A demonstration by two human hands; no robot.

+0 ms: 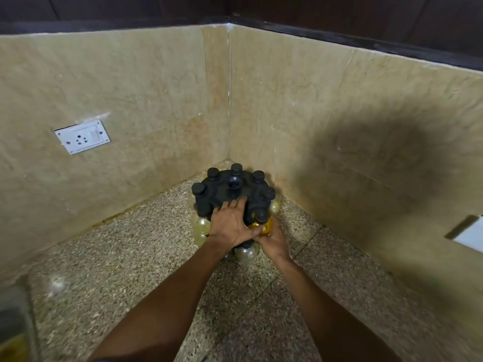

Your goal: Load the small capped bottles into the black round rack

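Observation:
The black round rack (222, 195) stands in the corner of a speckled stone counter (130, 257). Several black bottle caps stick up around its rim, among them a cap (236, 168) at the back. Clear round bottle bodies (201, 226) show beneath the rack's front. My left hand (231, 224) lies flat on the rack's front edge, fingers spread. My right hand (271, 240) grips a small amber bottle (264, 227) with a black cap at the rack's front right edge.
Beige stone walls (339, 152) close in the corner behind and to the right of the rack. A white socket plate (82, 137) sits on the left wall. A blurred container (13, 322) is at the bottom left, a white object (470, 235) at the right edge.

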